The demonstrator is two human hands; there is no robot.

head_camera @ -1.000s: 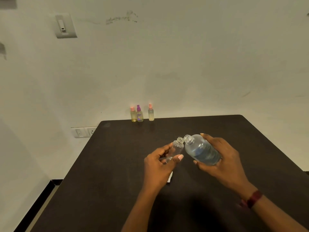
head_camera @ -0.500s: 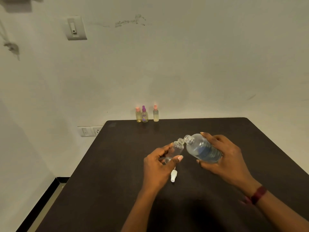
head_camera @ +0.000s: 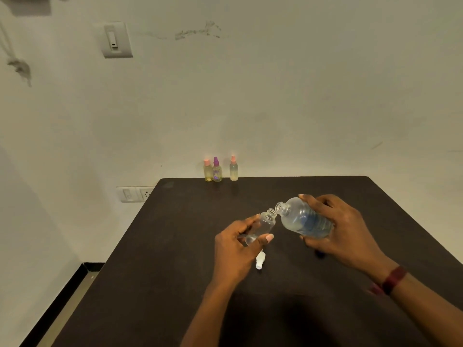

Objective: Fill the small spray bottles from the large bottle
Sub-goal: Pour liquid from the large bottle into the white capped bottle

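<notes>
My left hand (head_camera: 235, 249) grips a small clear spray bottle (head_camera: 261, 225) with its top off, tilted with the open neck up and to the right. My right hand (head_camera: 343, 229) holds the large clear bottle (head_camera: 303, 217), uncapped and tipped on its side, its mouth touching the small bottle's neck. A little liquid lies in the small bottle's bottom. A white spray top (head_camera: 260, 262) lies on the dark table (head_camera: 175, 246) just below my left hand. Three small capped spray bottles stand at the far edge: a pink-topped one (head_camera: 207, 170), a purple-topped one (head_camera: 217, 170) and another pink-topped one (head_camera: 233, 169).
The table stands against a pale wall, with a wall socket (head_camera: 135, 194) beside its far left corner and a switch (head_camera: 116, 40) high up. A small dark object (head_camera: 319, 252) lies on the table under my right hand. The floor drops away at the left.
The large bottle has tipped a little further toward the small bottle's neck. The view has shifted, and the white spray top now shows clear of my left hand.
</notes>
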